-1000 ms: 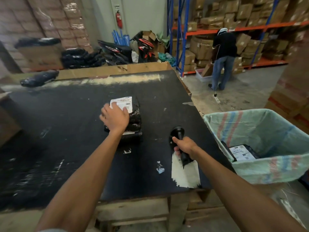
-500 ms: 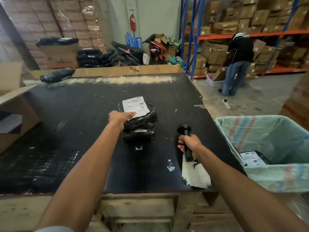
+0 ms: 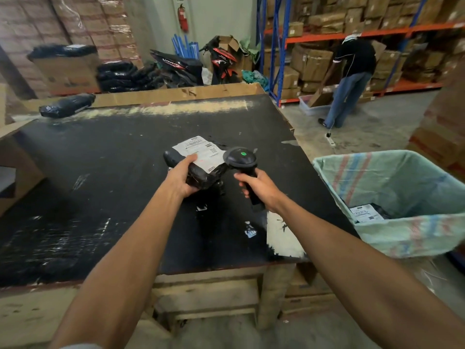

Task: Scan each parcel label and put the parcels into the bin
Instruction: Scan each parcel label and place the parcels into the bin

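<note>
Left hand (image 3: pixel 181 178) grips a black-wrapped parcel (image 3: pixel 201 170), lifted above the counter (image 3: pixel 105 159) near its middle, white label (image 3: pixel 201 152) facing up. Right hand (image 3: pixel 259 188) closed around the scanner (image 3: pixel 241 158) handle; scanner head just beside the label, green light lit. Bin (image 3: pixel 407 235) off the counter's right edge holds one labelled parcel (image 3: pixel 367 214).

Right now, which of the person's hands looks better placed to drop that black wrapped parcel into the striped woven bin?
Probably the left hand: it already grips the black plastic-wrapped parcel. The right hand is nearer the green striped woven bin, but it is wrapped around the black handheld scanner.
</note>
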Motion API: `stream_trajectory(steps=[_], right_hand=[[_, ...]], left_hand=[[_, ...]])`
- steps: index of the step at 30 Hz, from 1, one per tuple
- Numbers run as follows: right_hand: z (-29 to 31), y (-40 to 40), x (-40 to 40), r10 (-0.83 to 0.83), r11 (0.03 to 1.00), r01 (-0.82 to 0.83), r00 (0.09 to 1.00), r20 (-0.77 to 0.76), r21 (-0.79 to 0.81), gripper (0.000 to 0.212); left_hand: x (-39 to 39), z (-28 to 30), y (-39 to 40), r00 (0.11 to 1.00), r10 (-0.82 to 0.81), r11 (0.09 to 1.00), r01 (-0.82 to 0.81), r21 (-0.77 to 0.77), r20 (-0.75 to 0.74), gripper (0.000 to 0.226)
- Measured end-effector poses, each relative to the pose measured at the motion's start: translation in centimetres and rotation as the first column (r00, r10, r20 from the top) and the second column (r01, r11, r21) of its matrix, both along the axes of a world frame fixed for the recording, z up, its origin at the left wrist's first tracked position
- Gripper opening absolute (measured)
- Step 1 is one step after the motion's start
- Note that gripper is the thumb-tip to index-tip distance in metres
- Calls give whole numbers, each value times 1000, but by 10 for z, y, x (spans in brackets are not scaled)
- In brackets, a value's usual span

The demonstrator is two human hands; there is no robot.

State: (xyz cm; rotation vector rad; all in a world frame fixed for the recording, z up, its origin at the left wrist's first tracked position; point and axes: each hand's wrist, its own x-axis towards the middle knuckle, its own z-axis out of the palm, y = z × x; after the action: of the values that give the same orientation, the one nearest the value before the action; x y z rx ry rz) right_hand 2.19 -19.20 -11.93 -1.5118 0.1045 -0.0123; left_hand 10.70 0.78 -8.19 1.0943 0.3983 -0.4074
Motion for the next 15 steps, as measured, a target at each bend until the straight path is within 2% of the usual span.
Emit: stream_trajectory(steps=[2, 8, 15], right_hand=[[-4, 1, -5, 28, 999, -27, 999, 19, -16, 14], [-14, -5, -20, 57, 985, -49, 998, 40, -163, 24], [-25, -20, -36, -7, 993, 14, 999, 53, -121, 31]], left_hand=[[-2, -5, 0, 997, 12, 1000, -12, -8, 71, 33], [-13, -27, -4, 944, -19, 999, 5, 44, 330, 54], [-17, -38, -5, 880, -38, 997, 4, 73, 473, 49]])
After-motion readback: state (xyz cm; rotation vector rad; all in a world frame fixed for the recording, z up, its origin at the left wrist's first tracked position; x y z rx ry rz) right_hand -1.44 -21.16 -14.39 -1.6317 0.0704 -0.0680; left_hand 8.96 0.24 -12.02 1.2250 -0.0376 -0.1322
